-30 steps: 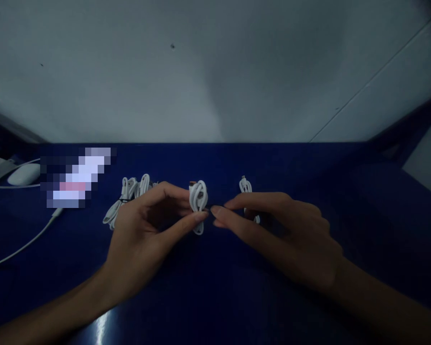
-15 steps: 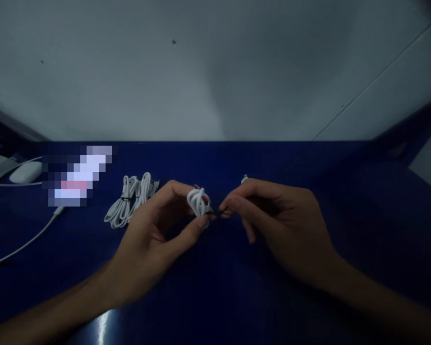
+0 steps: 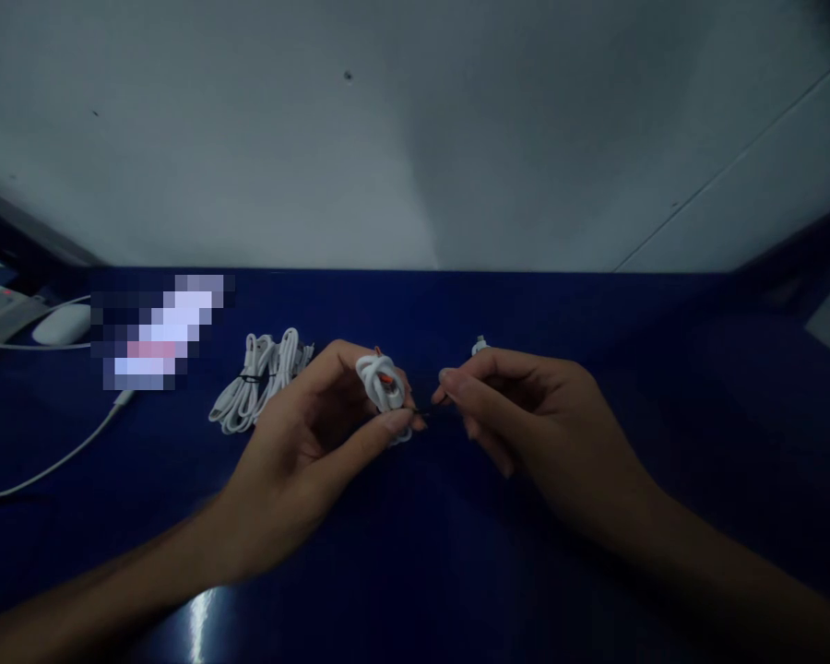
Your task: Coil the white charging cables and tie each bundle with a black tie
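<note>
A coiled white cable (image 3: 380,383) with orange parts at its connector end is gripped between the thumb and fingers of my left hand (image 3: 311,443). From the coil a thin black tie (image 3: 421,412) reaches toward my right hand (image 3: 539,415), whose thumb and forefinger pinch its end. Just behind the right hand's knuckles, a small white plug (image 3: 480,343) shows; most of it is hidden by that hand. Two bundled white cables (image 3: 249,392) lie on the table left of my left hand, bound with black ties and partly covered by it.
The glossy blue table (image 3: 415,572) meets a grey wall (image 3: 387,166) at the back. At the left lie a pixelated phone-like object (image 3: 172,327) with a white cord (image 3: 76,480), a white rounded case (image 3: 62,325) and a power strip (image 3: 4,318) with a red light.
My right hand has shifted slightly right, away from the coil. The coil has turned a little in my left hand, showing more orange. The whole view has moved slightly.
</note>
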The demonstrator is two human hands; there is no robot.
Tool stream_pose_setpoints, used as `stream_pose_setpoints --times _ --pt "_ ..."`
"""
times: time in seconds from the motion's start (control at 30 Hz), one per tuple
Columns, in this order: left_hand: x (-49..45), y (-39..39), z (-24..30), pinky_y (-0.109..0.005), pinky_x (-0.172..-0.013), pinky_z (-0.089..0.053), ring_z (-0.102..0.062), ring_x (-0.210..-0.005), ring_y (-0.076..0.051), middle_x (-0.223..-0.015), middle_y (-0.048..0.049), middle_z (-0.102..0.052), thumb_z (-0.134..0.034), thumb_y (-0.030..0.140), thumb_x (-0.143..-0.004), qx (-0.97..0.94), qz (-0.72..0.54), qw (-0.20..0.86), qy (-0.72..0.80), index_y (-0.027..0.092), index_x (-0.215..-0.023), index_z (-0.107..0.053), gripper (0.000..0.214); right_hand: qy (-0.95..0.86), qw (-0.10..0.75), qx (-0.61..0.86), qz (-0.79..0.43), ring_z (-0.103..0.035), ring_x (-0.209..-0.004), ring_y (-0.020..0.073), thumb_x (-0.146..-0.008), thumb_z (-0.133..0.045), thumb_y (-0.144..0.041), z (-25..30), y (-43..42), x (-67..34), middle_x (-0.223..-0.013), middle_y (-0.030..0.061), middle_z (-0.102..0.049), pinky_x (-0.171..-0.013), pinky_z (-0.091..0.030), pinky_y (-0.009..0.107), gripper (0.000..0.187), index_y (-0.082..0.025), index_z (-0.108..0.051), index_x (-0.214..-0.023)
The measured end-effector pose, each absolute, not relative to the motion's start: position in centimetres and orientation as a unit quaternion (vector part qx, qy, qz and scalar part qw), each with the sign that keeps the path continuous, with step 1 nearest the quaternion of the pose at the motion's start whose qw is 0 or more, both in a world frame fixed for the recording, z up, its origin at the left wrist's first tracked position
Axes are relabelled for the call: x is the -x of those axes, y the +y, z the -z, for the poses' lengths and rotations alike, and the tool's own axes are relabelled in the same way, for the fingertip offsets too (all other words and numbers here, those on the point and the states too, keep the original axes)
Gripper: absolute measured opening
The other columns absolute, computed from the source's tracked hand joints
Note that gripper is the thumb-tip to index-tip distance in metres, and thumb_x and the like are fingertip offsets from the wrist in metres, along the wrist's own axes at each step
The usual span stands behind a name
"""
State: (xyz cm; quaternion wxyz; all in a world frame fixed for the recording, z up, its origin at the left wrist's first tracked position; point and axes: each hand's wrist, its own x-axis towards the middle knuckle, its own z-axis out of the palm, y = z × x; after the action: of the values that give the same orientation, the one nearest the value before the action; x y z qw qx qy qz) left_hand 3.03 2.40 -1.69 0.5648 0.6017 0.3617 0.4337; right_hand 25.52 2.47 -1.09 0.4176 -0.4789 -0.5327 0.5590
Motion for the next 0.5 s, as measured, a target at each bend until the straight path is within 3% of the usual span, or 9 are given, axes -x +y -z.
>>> stream_pose_setpoints --times 0.23,0.4,0.5 --pt "-3.05 2.31 1.26 -0.02 -0.095 -0.065 -0.079 -0.1 -0.013 -0.108 0.0005 -0.076 -0.077 0.018 -0.106 -0.594 -0.445 0.564 0.361 0.024 -0.111 -0.074 0.008 -0.507 0.403 0.478 -0.594 -0.046 -0.047 0.0042 -0.101 -0.084 -0.043 1.24 2.27 -25.47 -0.06 -0.0073 -0.058 -0.048 -0.041 0.016 0.038 -0.021 -0.072 -0.072" --pt "-3.07 2.41 1.66 -0.016 -0.093 -0.064 -0.077 -0.096 -0.01 -0.107 0.0026 -0.077 -0.08 0.019 -0.105 -0.579 -0.47 0.55 0.375 0.027 -0.115 -0.076 0.013 -0.488 0.372 0.452 -0.648 -0.045 -0.044 0.0039 -0.102 -0.082 -0.037 1.29 2.56 -25.39 -0.054 -0.0091 -0.054 -0.048 -0.041 0.015 0.033 -0.02 -0.074 -0.075" --pt "-3.17 2.47 1.78 -0.015 -0.091 -0.064 -0.077 -0.096 -0.01 -0.106 0.0027 -0.077 -0.082 0.019 -0.104 -0.577 -0.487 0.528 0.389 0.028 -0.116 -0.077 0.015 -0.485 0.361 0.432 -0.669 -0.047 -0.044 0.0035 -0.099 -0.085 -0.031 1.43 2.85 -25.48 -0.057 -0.0089 -0.059 -0.047 -0.041 0.016 0.024 -0.021 -0.078 -0.078"
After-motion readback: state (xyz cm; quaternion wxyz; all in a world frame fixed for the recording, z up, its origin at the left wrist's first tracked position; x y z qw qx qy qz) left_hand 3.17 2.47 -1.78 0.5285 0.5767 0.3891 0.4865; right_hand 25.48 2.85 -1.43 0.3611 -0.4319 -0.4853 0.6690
